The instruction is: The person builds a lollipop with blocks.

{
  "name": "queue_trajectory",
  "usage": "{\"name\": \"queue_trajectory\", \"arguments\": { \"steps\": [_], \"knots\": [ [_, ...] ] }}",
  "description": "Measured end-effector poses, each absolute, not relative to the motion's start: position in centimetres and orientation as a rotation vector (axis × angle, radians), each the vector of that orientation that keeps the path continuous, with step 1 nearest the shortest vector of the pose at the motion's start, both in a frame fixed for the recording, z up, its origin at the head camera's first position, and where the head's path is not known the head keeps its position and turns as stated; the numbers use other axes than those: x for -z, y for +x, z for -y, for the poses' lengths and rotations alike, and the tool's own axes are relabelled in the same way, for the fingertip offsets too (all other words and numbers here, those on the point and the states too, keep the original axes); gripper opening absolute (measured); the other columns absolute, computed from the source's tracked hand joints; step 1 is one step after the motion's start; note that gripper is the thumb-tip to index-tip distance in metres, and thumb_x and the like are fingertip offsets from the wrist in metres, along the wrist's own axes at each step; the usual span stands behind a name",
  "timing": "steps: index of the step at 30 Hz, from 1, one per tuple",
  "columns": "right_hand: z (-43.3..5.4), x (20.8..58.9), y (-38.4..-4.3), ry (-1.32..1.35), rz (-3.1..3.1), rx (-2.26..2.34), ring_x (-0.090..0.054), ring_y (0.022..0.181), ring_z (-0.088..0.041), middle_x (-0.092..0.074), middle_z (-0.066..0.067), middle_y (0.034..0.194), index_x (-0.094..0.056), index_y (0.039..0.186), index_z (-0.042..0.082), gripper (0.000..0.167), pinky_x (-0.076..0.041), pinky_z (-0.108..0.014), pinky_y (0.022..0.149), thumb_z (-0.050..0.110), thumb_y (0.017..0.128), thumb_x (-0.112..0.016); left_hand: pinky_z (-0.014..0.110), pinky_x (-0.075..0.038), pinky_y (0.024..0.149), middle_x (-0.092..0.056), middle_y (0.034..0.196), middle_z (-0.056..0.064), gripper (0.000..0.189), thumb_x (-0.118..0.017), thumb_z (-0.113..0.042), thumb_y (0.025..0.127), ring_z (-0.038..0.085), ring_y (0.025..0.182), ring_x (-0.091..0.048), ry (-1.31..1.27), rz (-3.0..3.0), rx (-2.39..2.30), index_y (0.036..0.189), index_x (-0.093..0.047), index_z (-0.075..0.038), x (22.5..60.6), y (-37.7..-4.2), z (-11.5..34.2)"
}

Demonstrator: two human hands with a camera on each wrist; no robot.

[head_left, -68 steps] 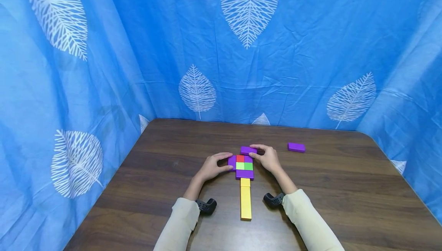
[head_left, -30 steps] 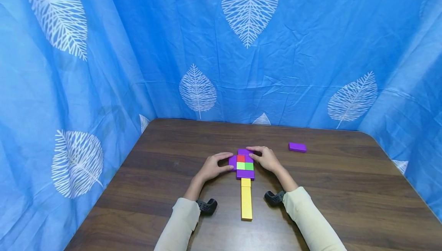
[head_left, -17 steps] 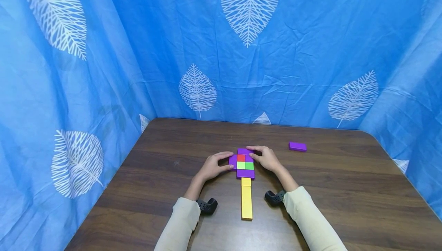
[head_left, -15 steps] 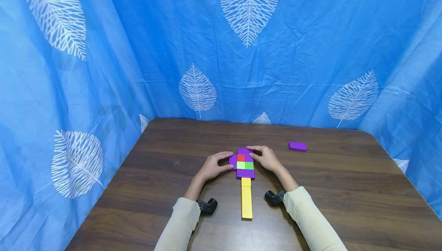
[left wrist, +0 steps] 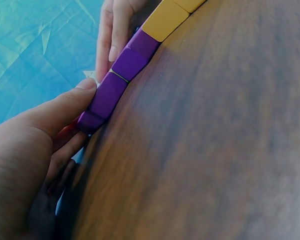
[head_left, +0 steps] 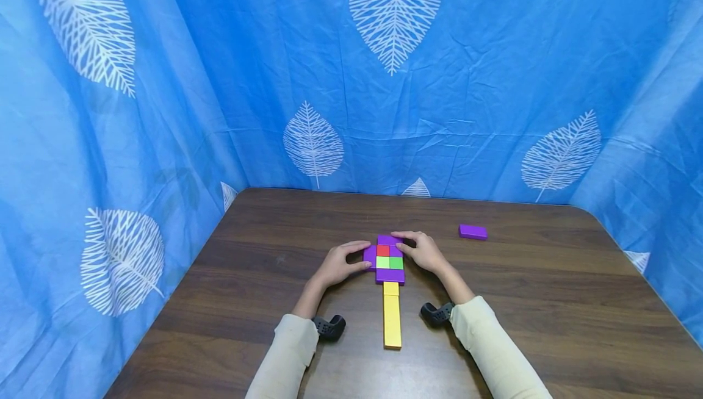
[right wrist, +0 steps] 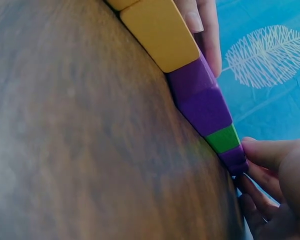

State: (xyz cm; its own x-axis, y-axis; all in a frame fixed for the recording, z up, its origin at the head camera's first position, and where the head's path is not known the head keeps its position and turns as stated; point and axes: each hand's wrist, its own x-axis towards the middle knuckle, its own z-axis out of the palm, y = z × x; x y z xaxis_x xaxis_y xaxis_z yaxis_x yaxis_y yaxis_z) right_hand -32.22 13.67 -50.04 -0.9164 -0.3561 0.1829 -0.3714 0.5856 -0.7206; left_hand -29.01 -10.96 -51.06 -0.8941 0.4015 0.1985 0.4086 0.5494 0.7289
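Note:
In the head view, small blocks lie flat together on the table. A red block (head_left: 382, 251), a yellow-green block (head_left: 382, 263) and a green block (head_left: 396, 263) fill the middle, edged by purple blocks. My left hand (head_left: 334, 266) pinches the left purple block (head_left: 370, 257) by its near and far ends. My right hand (head_left: 427, 252) holds the top purple block (head_left: 387, 240) at its right end, with the thumb by the purple block (head_left: 393, 251) beside the red one. Another purple block (head_left: 390, 276) borders the near side. Yellow blocks (head_left: 392, 323) run from it toward me.
A loose purple block (head_left: 473, 232) lies at the back right of the brown wooden table (head_left: 549, 301). Blue curtains (head_left: 467, 82) with white leaf prints hang behind and beside it. Both wrists wear black devices (head_left: 329, 328).
The top purple block has shifted slightly left and nearer, with my right hand on it, and now lines up with the blocks below. My left hand has stayed in place.

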Motion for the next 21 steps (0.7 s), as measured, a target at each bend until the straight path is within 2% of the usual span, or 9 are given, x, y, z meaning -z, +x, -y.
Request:
{"name": "queue_trajectory", "arguments": {
  "steps": [8,14,18,21],
  "knots": [
    [-14.9,49.4,-31.7,0.614,2.65,-1.407,-0.057,0.106,-0.033,-0.058,-0.016,0.122,-0.059,0.123,0.004,0.034,-0.046,-0.047,0.088,0.015,0.091,-0.059,0.041,-0.033,0.103,-0.053,0.131,0.002,0.051,-0.067,-0.036,0.084,0.021,0.125,-0.043,-0.725,2.758,1.295,0.129,-0.056,-0.015,51.1,-29.0,10.9],
    [-17.3,48.8,-31.3,0.619,2.583,-1.432,-0.057,0.107,-0.032,-0.06,-0.017,0.118,-0.059,0.12,0.0,0.031,-0.047,-0.042,0.089,0.013,0.092,-0.058,0.039,-0.033,0.103,-0.053,0.131,0.002,0.052,-0.068,-0.037,0.083,0.021,0.124,-0.044,-0.737,2.75,1.28,0.128,-0.057,-0.014,51.1,-29.0,11.1],
    [-20.0,48.3,-31.1,0.571,2.513,-1.459,-0.057,0.105,-0.032,-0.061,-0.019,0.115,-0.059,0.118,-0.004,0.031,-0.048,-0.026,0.086,0.013,0.093,-0.057,0.038,-0.034,0.103,-0.054,0.13,0.003,0.052,-0.067,-0.038,0.084,0.021,0.123,-0.045,-0.777,2.729,1.257,0.128,-0.057,-0.013,51.1,-29.1,11.2],
    [-22.1,48.1,-30.9,0.481,2.474,-1.432,-0.058,0.104,-0.03,-0.062,-0.02,0.113,-0.06,0.117,-0.004,0.03,-0.043,-0.013,0.083,0.014,0.093,-0.056,0.038,-0.034,0.102,-0.054,0.13,0.003,0.051,-0.067,-0.037,0.084,0.021,0.122,-0.046,-0.788,2.724,1.249,0.128,-0.057,-0.013,51.1,-29.1,11.2]
  ]
}}
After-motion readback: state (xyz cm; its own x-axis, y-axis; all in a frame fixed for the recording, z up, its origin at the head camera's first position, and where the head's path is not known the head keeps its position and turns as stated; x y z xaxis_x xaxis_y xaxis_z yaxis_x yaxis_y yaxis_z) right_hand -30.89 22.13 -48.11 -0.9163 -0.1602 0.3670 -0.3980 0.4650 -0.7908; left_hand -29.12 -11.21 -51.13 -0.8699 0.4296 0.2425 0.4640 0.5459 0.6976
